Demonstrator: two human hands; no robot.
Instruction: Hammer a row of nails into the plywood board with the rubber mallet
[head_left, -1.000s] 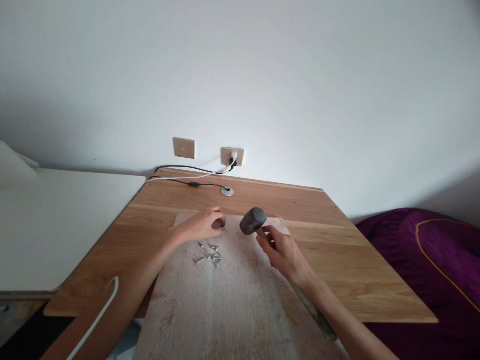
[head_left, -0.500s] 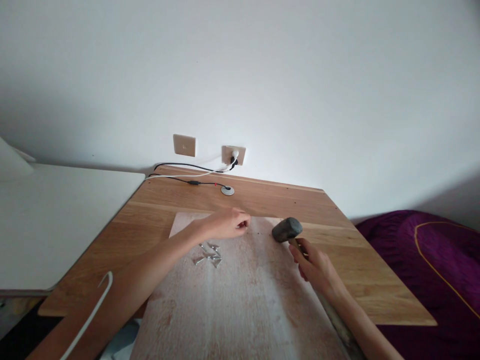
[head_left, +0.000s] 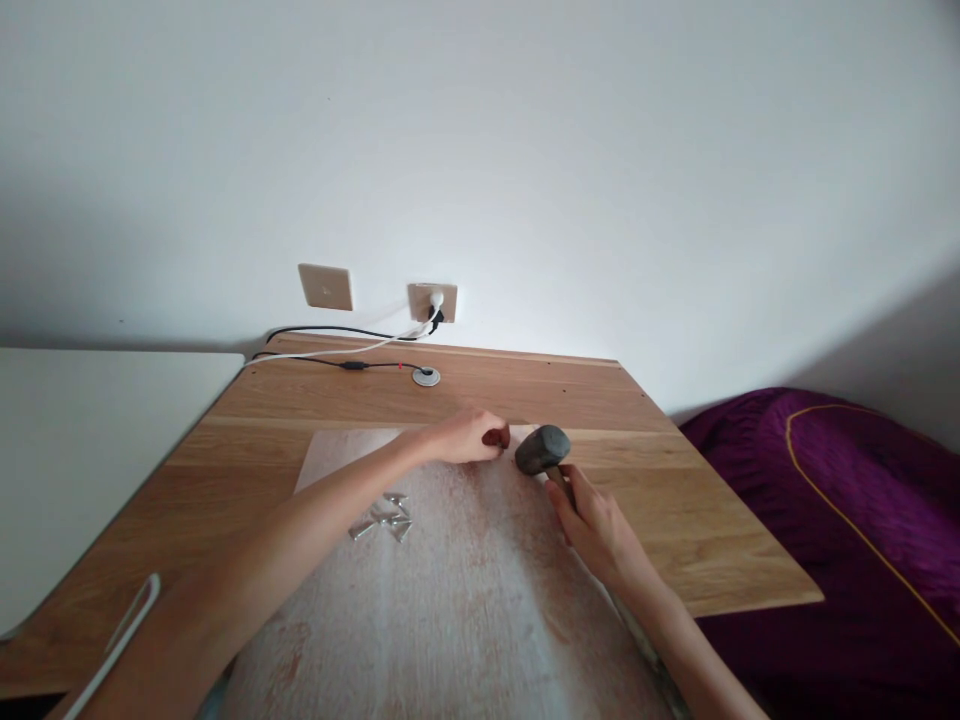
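Observation:
My left hand (head_left: 476,437) is closed in a pinch just above the far edge of a whitish, worn wooden board (head_left: 442,590). What its fingertips hold, if anything, is hidden. Close to its right, my right hand (head_left: 596,520) is wrapped around the wooden handle of a mallet (head_left: 543,450) with a dark, rounded head. The head hovers over or rests on the board's far right corner; I cannot tell which. Several shiny metal screws or bolts (head_left: 390,520) lie loose on the board, beside my left forearm.
Under the board is a wooden table (head_left: 720,530). A white surface (head_left: 97,450) adjoins it on the left. Cables (head_left: 352,364) run along the back to a wall socket (head_left: 444,303) and a round grommet (head_left: 426,377). Purple fabric (head_left: 810,520) bulges at the right.
My left hand has shifted right along the board's far edge, closer to the mallet head. The camera has turned a little right, so the table and wall sit further left.

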